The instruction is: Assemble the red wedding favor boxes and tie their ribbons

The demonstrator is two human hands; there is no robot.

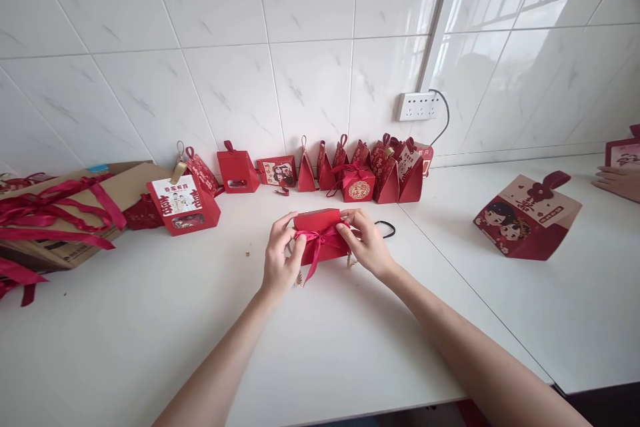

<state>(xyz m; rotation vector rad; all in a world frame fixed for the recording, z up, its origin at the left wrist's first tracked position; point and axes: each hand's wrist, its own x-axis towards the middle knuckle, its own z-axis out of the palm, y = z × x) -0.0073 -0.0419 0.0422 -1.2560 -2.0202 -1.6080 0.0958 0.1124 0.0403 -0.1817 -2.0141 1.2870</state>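
A small red gift box (320, 221) sits on the white table in front of me, tied with a dark pink satin ribbon (314, 255) knotted in a bow across its front. My left hand (281, 253) is closed at the box's left side, its thumb pressing the bow's left loop. On the other side, my right hand (367, 243) pinches the right loop near the box's upper corner. Gold cord or trim peeks out below both hands. The fingertips behind the box are partly hidden.
Finished red gift boxes (387, 177) line the tiled wall. A cardboard carton (75, 240) draped with ribbons stands left, beside a white-fronted box (181, 203). A larger printed box (530, 217) is on the right. Another person's hand (620, 181) shows at the far right edge. A black loop (391, 229) lies nearby.
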